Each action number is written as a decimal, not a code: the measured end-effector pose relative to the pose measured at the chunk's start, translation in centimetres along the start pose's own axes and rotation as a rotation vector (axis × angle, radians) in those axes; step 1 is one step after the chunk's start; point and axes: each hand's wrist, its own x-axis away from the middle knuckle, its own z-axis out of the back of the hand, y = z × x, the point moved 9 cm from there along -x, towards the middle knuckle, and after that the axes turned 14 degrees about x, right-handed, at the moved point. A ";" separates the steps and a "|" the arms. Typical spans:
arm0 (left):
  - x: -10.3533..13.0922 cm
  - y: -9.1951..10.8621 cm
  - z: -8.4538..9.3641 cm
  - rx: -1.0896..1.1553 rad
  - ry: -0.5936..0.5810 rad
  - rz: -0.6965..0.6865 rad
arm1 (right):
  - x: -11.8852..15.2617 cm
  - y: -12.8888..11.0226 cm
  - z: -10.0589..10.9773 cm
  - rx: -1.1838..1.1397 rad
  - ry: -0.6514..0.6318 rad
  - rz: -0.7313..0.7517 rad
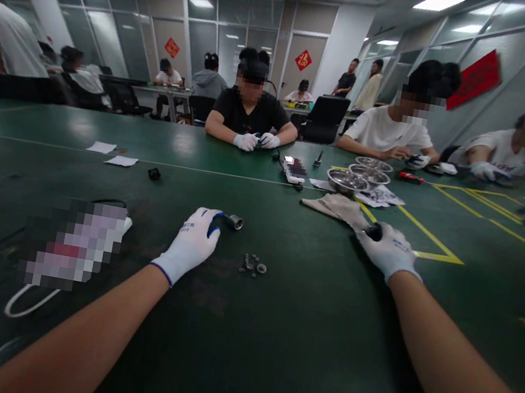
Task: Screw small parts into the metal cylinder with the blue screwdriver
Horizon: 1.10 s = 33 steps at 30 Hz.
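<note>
Left hand (pixel 190 245) gripping socket tool (pixel 235 222), right hand (pixel 391 252) closed on cloth (pixel 334 207); best worked clear of loose parts (pixel 250 265).

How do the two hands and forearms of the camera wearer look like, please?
The left hand and right hand wear white gloves with bluish print on the back. The left glove shows blue cuff edging and blue finger undersides. The forearms show no sleeves.

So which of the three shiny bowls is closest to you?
The front bowl, the one furthest left of the three. The middle bowl and the back bowl are farther across the table.
</note>
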 end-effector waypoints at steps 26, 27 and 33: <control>-9.2 -0.7 -6.5 -0.285 -0.195 0.015 | 4.6 -1.4 1.9 -0.044 0.066 -0.043; -9.2 -0.7 -6.5 -0.282 -0.195 0.010 | 4.6 -1.3 2.0 -0.058 0.085 -0.041; -9.2 1.2 -7.4 -0.237 -0.205 -0.080 | 4.5 -1.3 1.9 -0.113 0.146 -0.020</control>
